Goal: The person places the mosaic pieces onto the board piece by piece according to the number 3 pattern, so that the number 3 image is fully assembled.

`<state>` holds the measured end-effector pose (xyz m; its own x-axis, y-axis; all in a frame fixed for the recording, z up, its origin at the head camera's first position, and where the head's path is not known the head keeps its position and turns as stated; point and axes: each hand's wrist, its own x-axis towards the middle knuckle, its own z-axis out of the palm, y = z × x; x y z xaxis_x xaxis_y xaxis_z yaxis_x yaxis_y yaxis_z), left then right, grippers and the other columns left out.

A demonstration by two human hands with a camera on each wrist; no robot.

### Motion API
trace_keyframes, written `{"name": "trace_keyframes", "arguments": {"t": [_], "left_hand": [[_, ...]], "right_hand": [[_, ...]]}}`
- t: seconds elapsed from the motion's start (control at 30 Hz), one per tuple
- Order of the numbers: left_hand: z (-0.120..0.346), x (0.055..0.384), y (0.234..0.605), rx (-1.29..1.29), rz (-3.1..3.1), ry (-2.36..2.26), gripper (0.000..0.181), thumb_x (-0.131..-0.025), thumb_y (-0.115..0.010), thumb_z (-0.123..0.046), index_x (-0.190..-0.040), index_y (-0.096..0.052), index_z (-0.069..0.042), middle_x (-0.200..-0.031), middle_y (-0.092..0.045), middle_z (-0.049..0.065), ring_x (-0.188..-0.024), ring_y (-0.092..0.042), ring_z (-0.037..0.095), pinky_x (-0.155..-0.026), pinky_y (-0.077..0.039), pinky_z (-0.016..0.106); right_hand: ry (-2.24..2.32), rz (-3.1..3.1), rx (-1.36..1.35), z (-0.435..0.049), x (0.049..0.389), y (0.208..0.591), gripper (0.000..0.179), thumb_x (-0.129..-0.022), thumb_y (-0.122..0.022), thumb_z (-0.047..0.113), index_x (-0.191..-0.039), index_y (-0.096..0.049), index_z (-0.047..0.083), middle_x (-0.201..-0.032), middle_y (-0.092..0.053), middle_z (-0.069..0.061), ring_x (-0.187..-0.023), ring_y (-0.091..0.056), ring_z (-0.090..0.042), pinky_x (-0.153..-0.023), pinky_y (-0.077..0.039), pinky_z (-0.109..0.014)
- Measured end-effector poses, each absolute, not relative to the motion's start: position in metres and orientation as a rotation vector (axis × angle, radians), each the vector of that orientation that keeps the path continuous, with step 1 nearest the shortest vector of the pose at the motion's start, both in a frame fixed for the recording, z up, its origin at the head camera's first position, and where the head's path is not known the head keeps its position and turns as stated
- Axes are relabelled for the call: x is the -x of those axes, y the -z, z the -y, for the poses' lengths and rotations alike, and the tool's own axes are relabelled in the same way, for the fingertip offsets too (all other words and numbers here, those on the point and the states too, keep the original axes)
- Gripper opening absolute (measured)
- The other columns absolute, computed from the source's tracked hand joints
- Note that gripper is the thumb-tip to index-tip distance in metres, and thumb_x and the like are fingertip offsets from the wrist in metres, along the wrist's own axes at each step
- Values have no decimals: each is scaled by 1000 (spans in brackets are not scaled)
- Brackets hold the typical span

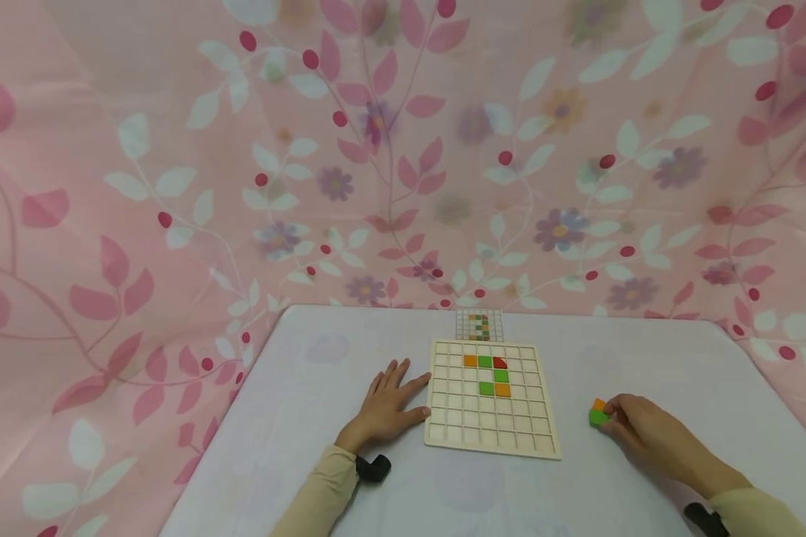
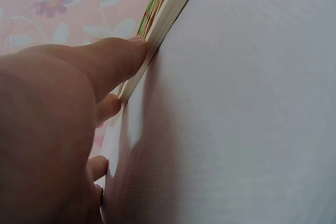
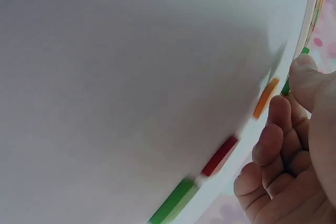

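Note:
In the head view, a pale wooden grid board [image 1: 457, 418] lies on the table with several green, orange and red tiles set in its cells. My left hand [image 1: 386, 410] lies at the board's left side, its fingers spread and the thumb and index fingertips against the edge. To the right of the board, my right hand [image 1: 651, 436] pinches a green tile [image 1: 599, 418] between thumb and fingers. An orange tile [image 1: 599, 404] shows just past it. The right wrist view has a red tile [image 3: 219, 156] and another green tile [image 3: 173, 203] on the table near the curled fingers.
A small printed pattern card [image 1: 495, 328] with coloured squares stands behind the board's far edge. The white-covered table [image 1: 349, 335] ends at a pink floral cloth [image 1: 389, 186] that hangs at the back and sides.

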<state>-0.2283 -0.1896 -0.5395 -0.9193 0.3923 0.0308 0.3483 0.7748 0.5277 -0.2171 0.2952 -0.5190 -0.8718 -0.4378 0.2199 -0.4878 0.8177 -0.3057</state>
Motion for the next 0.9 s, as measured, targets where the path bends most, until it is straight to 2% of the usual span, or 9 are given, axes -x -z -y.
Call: {"name": "trace_keyframes", "arguments": {"t": [0.13,0.43,0.9], "left_hand": [[190,230,540,-600,-2884,-823,65,-105,-61,-50,-163,-46,-24,-176,-19,20,-165,-8,45,-129,-10,68],[190,231,542,-597,-2881,-830,65,-105,-61,-50,-163,-46,-24,-176,-19,20,-165,-8,44,-129,-10,68],[190,231,542,-585,-2877,-842,65,-104,-62,-50,-162,-46,-25,-176,-19,20,-165,-8,45,-129,-9,68]], "right_hand": [[-590,2896,-737,-280,223,518,19,-92,-83,18,-100,-69,9,-81,-53,11,-74,-42,1,-63,-42,-23],[-595,2929,-752,-250,235,515,20,-96,-80,21,-106,-69,8,-83,-55,11,-75,-45,1,-66,-47,-25],[-826,3006,-741,-201,252,511,26,-98,-78,27,-111,-67,9,-82,-53,5,-74,-47,-6,-64,-40,-23]]}}
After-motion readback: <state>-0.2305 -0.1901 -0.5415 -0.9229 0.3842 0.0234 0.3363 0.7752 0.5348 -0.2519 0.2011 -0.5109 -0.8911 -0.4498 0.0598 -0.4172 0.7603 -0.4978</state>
